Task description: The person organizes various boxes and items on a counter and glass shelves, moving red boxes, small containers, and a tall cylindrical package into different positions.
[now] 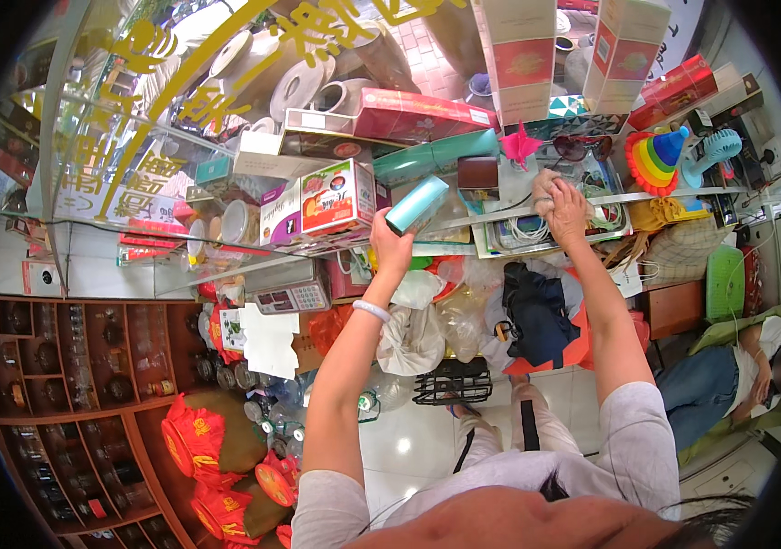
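Observation:
My left hand [392, 241] is closed around a shiny light-blue box [421, 201], holding it tilted above the front edge of the glass shelf. In my right hand [564, 209] is a bunched beige cloth [545, 191], pressed down near a tray of coiled white cables [528, 230]. A small dark brown box [477, 173] stands between the two hands. Behind it lies a longer teal box [435, 152]. The pink star-shaped ornament [520, 145] and a pair of sunglasses [582, 147] are just beyond my right hand.
Cartons [337, 199] crowd the left, with a price-computing scale [291, 296] below. To the right are a rainbow party hat [656, 161] and a blue handheld fan [714, 154]. Bags [411, 340] and a black wire basket [453, 384] sit below the counter. Another person [716, 384] reclines at right.

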`<state>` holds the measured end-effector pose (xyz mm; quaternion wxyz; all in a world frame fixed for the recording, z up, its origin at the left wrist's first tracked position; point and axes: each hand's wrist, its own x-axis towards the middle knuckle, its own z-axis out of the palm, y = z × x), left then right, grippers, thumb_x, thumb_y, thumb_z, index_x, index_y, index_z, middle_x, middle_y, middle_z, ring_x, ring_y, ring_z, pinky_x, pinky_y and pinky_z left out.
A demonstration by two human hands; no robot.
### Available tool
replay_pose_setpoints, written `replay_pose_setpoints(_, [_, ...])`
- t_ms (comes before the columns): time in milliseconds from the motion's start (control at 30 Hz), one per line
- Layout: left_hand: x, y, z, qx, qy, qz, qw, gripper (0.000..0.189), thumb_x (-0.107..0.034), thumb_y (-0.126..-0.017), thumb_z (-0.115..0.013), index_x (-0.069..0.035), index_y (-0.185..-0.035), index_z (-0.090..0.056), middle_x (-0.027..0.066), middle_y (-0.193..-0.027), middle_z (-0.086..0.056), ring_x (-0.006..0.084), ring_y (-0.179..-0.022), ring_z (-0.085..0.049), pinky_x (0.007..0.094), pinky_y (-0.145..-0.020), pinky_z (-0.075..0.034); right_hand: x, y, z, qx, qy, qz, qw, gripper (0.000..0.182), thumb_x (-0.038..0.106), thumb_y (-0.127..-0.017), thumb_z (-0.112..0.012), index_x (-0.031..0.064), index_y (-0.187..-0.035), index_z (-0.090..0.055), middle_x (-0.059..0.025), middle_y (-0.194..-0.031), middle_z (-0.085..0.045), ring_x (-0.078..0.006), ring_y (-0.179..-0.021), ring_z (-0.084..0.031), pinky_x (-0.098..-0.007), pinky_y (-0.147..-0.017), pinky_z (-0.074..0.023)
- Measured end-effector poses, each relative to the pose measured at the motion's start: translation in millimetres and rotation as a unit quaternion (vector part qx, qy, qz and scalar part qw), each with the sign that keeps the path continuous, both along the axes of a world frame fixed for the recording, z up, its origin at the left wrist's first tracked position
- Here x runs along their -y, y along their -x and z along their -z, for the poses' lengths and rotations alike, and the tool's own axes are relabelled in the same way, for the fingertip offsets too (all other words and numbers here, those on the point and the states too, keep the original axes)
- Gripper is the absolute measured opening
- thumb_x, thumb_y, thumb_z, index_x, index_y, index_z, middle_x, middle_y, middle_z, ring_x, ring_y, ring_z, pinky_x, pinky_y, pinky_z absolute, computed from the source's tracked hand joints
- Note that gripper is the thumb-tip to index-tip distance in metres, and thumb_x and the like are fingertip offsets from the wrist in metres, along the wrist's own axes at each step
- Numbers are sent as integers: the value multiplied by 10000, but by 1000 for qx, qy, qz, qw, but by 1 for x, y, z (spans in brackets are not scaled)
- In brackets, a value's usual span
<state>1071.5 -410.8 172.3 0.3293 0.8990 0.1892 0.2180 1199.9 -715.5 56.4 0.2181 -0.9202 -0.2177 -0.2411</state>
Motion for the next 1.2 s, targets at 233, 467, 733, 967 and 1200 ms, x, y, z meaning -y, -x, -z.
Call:
replay_pose_setpoints(233, [-9, -34, 13, -77, -194, 50, 977, 499, -24, -563, -642, 13, -1024, -454, 178, -983, -484, 342, -954, -443, 377, -834, -377, 4, -2, 4, -20, 7, -11, 1000, 391, 176, -680, -531, 111, -1057, -452, -70, -1162, -439, -273, -1076, -400, -414, -893, -302])
replay_pose_setpoints(467, [-17, -73, -1, -199, -451, 71, 867, 269, -60, -621, -554, -17, -886, -546, 155, -972, -486, 284, -910, -453, 362, -787, -375, 5, -5, 9, -3, -3, -23, 1000, 409, 198, -662, -541, 119, -1052, -447, -61, -1163, -442, -267, -1070, -415, -416, -871, -316])
replay_pose_setpoints(733, [-1, -83, 22, -168, -442, 155, 867, 539, -51, -766, -423, -20, -1285, -282, 149, -1364, -232, 350, -1248, -226, 477, -1014, -182, 4, -5, 6, 3, -9, -19, 1000, 423, 145, -627, -544, 123, -1038, -448, -63, -1153, -446, -274, -1069, -411, -411, -884, -306])
replay_pose_setpoints(967, [-17, -94, 44, -150, -400, 147, 892, 610, -31, -774, -418, -4, -1324, -158, 157, -1399, -129, 352, -1277, -162, 508, -991, -206, 4, -5, 11, 19, -21, -28, 999, 428, 139, -620, -561, 122, -1031, -446, -71, -1153, -442, -280, -1066, -409, -412, -878, -310])
replay_pose_setpoints(1200, [-28, -92, 50, -155, -418, 141, 884, 745, -104, -714, -563, -24, -1330, -151, 168, -1398, -120, 349, -1289, -118, 504, -1011, -151, 0, -4, 7, -5, 7, -26, 1000, 416, 158, -643, -539, 126, -1047, -445, -70, -1155, -442, -280, -1083, -394, -409, -896, -290])
